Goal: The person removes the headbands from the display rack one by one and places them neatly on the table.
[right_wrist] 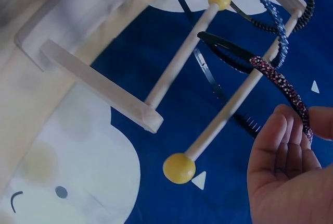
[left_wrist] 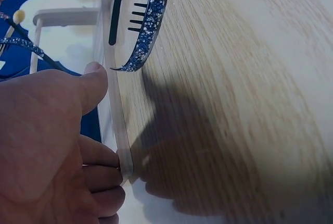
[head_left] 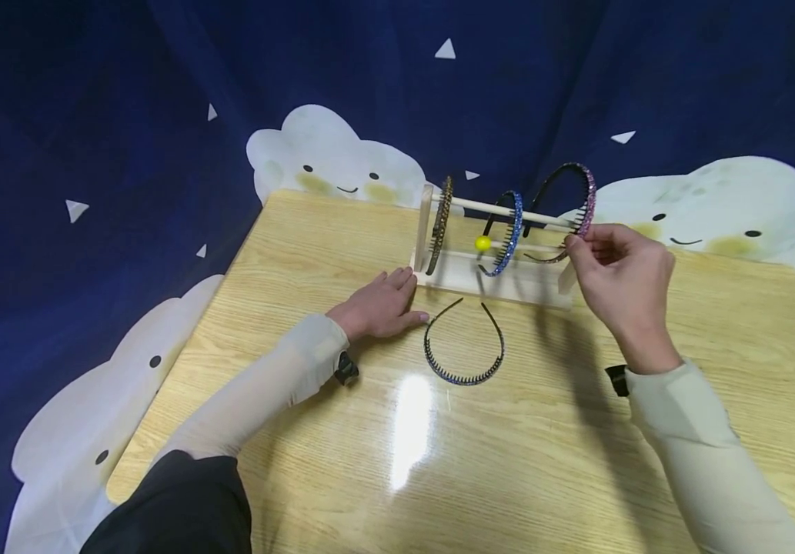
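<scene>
A pink-and-black beaded headband (head_left: pixel 590 201) hangs over the upper rod at the right side of a wooden rack (head_left: pixel 529 290). My right hand (head_left: pixel 632 285) pinches its beaded band between thumb and fingers, as the right wrist view also shows. My left hand (head_left: pixel 379 306) lies on the table, fingertips touching the left end of the rack's base. On the upper rod hang a blue beaded headband (head_left: pixel 516 223) near the middle and a gold-brown one (head_left: pixel 444 215) at the left. Another dark, blue-beaded headband (head_left: pixel 465 381) lies on the table near my left thumb.
The rack stands toward the back of a wood-grain table (head_left: pixel 342 477). A yellow ball (head_left: pixel 483 243) caps its shorter lower rod; another yellow ball (right_wrist: pixel 179 168) caps the upper rod. Behind hangs a dark blue cloth (head_left: pixel 369 61) with clouds and white triangles.
</scene>
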A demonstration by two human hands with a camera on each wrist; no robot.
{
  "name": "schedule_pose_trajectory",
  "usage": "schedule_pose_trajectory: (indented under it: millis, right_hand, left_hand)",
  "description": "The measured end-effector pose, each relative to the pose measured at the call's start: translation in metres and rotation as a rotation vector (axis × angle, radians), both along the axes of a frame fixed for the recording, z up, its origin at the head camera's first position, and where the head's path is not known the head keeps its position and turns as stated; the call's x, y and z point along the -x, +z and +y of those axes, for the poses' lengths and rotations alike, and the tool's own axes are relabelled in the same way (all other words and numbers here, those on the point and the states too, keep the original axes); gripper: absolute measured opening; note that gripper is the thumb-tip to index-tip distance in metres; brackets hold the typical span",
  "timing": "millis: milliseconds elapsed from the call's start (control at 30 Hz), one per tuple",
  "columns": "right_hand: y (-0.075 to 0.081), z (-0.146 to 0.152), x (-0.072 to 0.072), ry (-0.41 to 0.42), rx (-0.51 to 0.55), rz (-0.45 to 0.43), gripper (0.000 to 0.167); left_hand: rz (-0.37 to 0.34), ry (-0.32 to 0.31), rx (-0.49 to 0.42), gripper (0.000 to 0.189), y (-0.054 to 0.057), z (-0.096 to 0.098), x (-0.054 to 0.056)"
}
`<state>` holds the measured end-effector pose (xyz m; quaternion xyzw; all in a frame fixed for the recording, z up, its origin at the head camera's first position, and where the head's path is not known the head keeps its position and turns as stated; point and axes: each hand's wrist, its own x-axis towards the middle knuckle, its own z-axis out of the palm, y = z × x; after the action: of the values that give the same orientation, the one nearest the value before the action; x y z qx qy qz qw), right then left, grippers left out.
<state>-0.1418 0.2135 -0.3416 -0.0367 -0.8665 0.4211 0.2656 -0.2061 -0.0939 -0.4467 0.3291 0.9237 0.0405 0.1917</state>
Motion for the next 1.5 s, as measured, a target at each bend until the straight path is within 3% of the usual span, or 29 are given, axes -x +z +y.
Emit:
schedule_pose_trajectory:
  millis: [767, 967, 1200, 1500]
  right_hand:
    - [0.029, 0.01, -0.002, -0.023, 0.053, 0.09, 0.015]
    - [0.034, 0.012, -0.009, -0.02, 0.045, 0.107, 0.021]
    - [0.033, 0.017, -0.017, 0.02, 0.026, 0.163, 0.015]
    - [0.033, 0.023, -0.032, 0.083, 0.151, 0.184, 0.015]
  left_hand:
    - [0.011, 0.023, -0.015, 0.086, -0.005, -0.002, -0.005]
    - [0.013, 0.018, -0.025, 0.086, -0.006, -0.001, -0.005]
    - [0.007, 0.011, -0.033, 0.086, -0.006, -0.001, -0.004]
    - [0.005, 0.017, -0.02, 0.086, -0.004, -0.002, -0.005]
